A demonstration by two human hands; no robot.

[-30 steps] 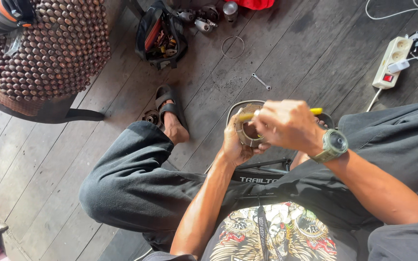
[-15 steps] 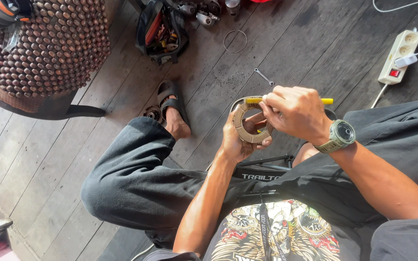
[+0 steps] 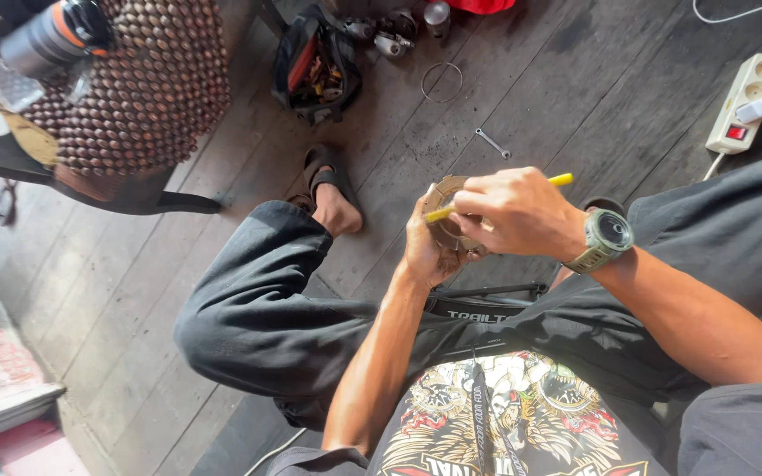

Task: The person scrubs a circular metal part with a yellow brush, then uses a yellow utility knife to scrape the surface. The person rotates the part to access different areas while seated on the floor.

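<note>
My left hand [image 3: 427,249] grips a brownish metal ring-shaped part [image 3: 445,208] from below, in front of my lap. My right hand [image 3: 509,214], with a green watch on the wrist, is closed around a thin yellow tool [image 3: 560,181] laid across the ring. The hand hides most of the tool and much of the ring. I sit with legs in black trousers, one sandalled foot [image 3: 335,200] out on the wooden floor.
A small wrench [image 3: 492,143] and a wire ring [image 3: 442,81] lie on the floorboards ahead. An open black tool bag [image 3: 315,66] sits further off. A white power strip [image 3: 744,104] is at right. A beaded chair seat [image 3: 134,97] stands at left.
Both hands with the ring and yellow tool have shifted slightly; the ring is now more covered by my right hand. The view has drifted a little.
</note>
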